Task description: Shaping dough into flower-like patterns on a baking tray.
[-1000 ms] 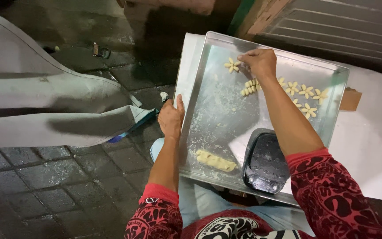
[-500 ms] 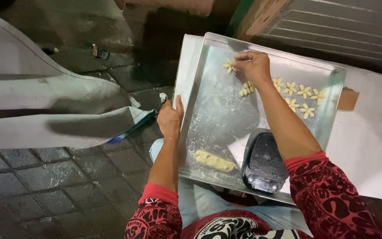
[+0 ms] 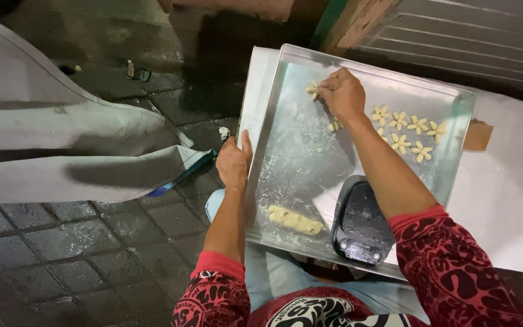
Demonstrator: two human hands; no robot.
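The left hand (image 3: 234,162) gripped the left rim of the metal tray (image 3: 292,151), thumb over the edge on the tray's inner side and fingers curled under it, closed on the rim. The right hand (image 3: 343,94) reached to the far part of the tray, fingers bent down and bunched on a small flower-shaped dough piece (image 3: 313,89) at its 9 o'clock; the hand hid the contact, so whether it pinched or merely pressed the piece could not be told. Another partly covered dough piece (image 3: 334,126) lay just below the wrist, at 6 o'clock from the hand.

A group of finished dough flowers (image 3: 407,130) lay at 3 o'clock from the right hand, close to the tray's far right corner. A strip of raw dough (image 3: 295,220) lay near the tray's near edge, at 5 o'clock from the left hand. A black scale-like device (image 3: 361,224) stood just beside it, overhanging the near rim.

The floured middle of the tray stood open. The tray rested over the person's lap, its right side by a white sheet (image 3: 503,200); paving stones (image 3: 62,242) lay to the left.
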